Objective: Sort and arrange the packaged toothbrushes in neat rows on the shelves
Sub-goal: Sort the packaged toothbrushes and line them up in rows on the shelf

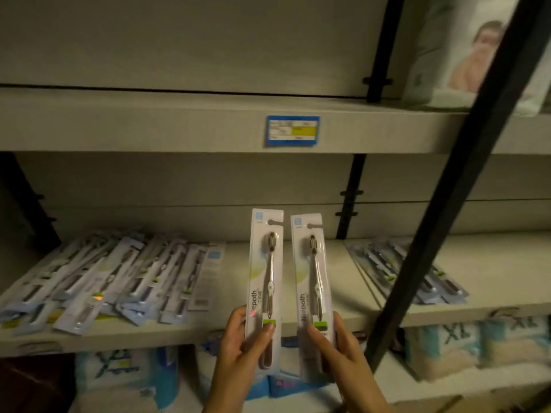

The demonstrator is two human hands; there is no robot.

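Observation:
I hold two packaged toothbrushes upright in front of the middle shelf (337, 275). My left hand (241, 350) grips the lower end of the left toothbrush pack (265, 263), thumb across its front. My right hand (343, 350) grips the lower end of the right toothbrush pack (313, 269) in the same way. Both are white cards with a grey brush under clear plastic. A loose pile of toothbrush packs (113, 278) lies on the shelf's left part. Another group of toothbrush packs (408, 269) lies fanned on the right part.
A black diagonal post (456, 186) crosses the right side in front of the shelves. The upper shelf (179, 123) carries a blue price label (292, 131) and a large printed package (465, 49) at right. Soft wrapped packs marked XL (465, 338) fill the shelf below.

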